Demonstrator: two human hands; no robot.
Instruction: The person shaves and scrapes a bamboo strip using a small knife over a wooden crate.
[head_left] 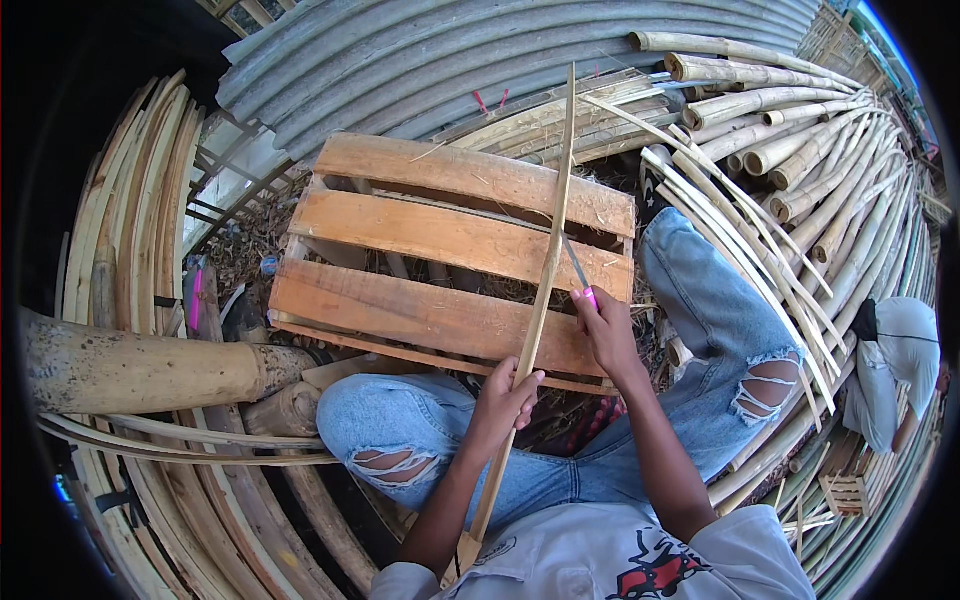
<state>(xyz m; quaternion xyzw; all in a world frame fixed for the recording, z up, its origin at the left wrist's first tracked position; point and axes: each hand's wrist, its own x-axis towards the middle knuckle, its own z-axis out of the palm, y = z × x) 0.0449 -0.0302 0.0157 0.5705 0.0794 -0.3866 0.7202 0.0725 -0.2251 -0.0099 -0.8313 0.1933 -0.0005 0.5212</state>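
A long pale bamboo strip (pixel 553 255) slants across the middle, its lower end against my body and its upper tip beyond the wooden crate (pixel 430 232). My left hand (pixel 503 402) is closed round the strip's lower half, above my lap. In my right hand (pixel 608 338) is a knife (pixel 577 264), gripped by its pink handle. Its narrow blade points up and away, and its tip meets or lies just beside the strip; which, I cannot tell. The slatted crate stands in front of me, between my bent knees.
Split bamboo strips (pixel 760 265) lie beside my right leg, with a stack of bamboo poles (pixel 790 155) beyond. A thick bamboo pole (pixel 150 365) and more slats (pixel 130 210) are at left. Corrugated sheeting (pixel 420 70) stands behind the crate. Another person (pixel 895 365) bends at far right.
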